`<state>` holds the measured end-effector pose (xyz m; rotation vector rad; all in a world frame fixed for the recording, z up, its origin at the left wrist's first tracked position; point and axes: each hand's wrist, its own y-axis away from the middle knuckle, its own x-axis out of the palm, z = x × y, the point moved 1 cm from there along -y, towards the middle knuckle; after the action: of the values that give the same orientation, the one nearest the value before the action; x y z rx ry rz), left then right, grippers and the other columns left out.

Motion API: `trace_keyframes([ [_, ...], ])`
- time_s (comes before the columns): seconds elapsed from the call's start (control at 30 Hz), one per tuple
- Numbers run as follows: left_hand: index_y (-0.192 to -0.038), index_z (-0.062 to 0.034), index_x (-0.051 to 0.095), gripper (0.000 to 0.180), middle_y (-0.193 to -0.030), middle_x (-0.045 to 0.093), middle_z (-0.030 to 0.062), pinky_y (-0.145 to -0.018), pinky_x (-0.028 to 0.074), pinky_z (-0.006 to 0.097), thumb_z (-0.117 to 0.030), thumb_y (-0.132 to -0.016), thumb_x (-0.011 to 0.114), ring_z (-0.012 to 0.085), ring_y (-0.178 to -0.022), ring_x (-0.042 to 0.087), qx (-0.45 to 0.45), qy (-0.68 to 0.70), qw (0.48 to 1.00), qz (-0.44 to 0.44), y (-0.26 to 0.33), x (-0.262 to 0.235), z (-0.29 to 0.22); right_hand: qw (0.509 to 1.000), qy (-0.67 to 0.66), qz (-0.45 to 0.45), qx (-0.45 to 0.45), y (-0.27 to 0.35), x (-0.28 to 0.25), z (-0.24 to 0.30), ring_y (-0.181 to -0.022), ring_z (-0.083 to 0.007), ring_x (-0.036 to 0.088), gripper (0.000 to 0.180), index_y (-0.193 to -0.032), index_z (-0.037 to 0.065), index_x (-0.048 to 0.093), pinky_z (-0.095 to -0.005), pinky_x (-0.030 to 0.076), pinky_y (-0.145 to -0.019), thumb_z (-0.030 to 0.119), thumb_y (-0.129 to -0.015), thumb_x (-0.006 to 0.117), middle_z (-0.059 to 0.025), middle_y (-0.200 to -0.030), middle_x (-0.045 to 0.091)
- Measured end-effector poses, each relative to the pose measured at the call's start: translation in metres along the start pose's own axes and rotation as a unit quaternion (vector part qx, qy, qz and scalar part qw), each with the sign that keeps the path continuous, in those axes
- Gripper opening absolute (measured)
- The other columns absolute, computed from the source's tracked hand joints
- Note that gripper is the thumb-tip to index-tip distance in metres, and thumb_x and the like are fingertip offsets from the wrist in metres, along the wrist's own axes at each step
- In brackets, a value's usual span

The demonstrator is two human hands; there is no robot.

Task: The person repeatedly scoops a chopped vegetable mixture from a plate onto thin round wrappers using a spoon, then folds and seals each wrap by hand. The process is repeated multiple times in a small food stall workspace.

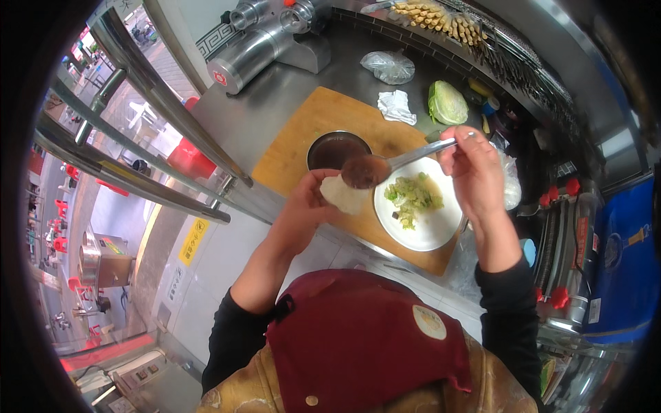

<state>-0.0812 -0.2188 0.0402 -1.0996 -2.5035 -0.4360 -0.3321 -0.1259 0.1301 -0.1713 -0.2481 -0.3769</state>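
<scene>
My left hand [303,211] grips a pale, roundish piece of flatbread [343,195] by its edge. In my right hand [475,167], the fingers close round the handle of a metal spoon [366,171]; its large bowl carries dark brown sauce and hangs over the flatbread's upper edge. Whether spoon and bread touch I cannot tell. Just beyond them, a round metal bowl [310,153] of dark sauce stands on a wooden cutting board [306,124]. Below the spoon's handle lies a white plate [430,235] with chopped greens [414,197] in a little liquid.
Behind the board are a crumpled white cloth [396,107], a clear plastic bag [388,67] and a cut cabbage [448,103]. A metal machine [265,51] stands at the back left. Skewers [441,19] fill the far shelf. Steel rails [158,96] run along the left.
</scene>
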Motion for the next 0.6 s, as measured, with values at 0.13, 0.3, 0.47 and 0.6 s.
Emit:
trace_keyframes([
  [0.13, -0.126, -0.0051, 0.045, 0.050, -0.118, 0.059, 0.0077, -0.085, 0.052, 0.030, 0.005, -0.080, 0.062, 0.0183, -0.103, 0.061, 0.050, -0.035, 0.996, 0.063, 0.022, 0.019, -0.027, 0.997, -0.029, 0.075, 0.006, 0.007, 0.025, 0.059, -0.060, -0.0104, 0.051, 0.029, -0.095, -0.003, 0.062, -0.0206, 0.041, -0.059, 0.021, -0.099, 0.047, -0.0080, -0.070, 0.062],
  [0.3, -0.123, -0.0046, 0.044, 0.050, -0.116, 0.059, 0.0111, -0.078, 0.053, 0.029, 0.004, -0.078, 0.062, 0.0184, -0.097, 0.063, -0.089, 0.007, 0.993, 0.074, 0.049, 0.039, -0.044, 0.996, 0.009, 0.087, -0.024, 0.025, 0.058, 0.116, -0.044, -0.0100, 0.042, 0.025, -0.078, 0.003, 0.053, -0.0196, 0.036, -0.043, 0.017, -0.097, 0.044, -0.0003, -0.050, 0.047],
  [0.47, -0.125, -0.0033, 0.046, 0.059, -0.123, 0.056, 0.0119, -0.094, 0.049, 0.032, 0.014, -0.070, 0.060, 0.0207, -0.111, 0.059, -0.126, 0.041, 0.989, 0.072, 0.061, 0.046, -0.041, 0.959, 0.020, 0.277, -0.047, 0.028, 0.066, 0.162, -0.046, -0.0131, 0.049, 0.023, -0.078, 0.007, 0.050, -0.0200, 0.043, -0.045, 0.017, -0.099, 0.047, -0.0021, -0.052, 0.055],
  [0.6, -0.124, -0.0033, 0.046, 0.056, -0.120, 0.059, 0.0121, -0.095, 0.049, 0.034, 0.013, -0.073, 0.059, 0.0217, -0.111, 0.059, -0.107, -0.017, 0.992, 0.062, 0.057, 0.038, -0.026, 0.945, 0.027, 0.324, -0.023, 0.032, 0.054, 0.182, -0.052, -0.0152, 0.054, 0.019, -0.082, 0.008, 0.051, -0.0211, 0.048, -0.051, 0.018, -0.099, 0.052, -0.0039, -0.057, 0.059],
])
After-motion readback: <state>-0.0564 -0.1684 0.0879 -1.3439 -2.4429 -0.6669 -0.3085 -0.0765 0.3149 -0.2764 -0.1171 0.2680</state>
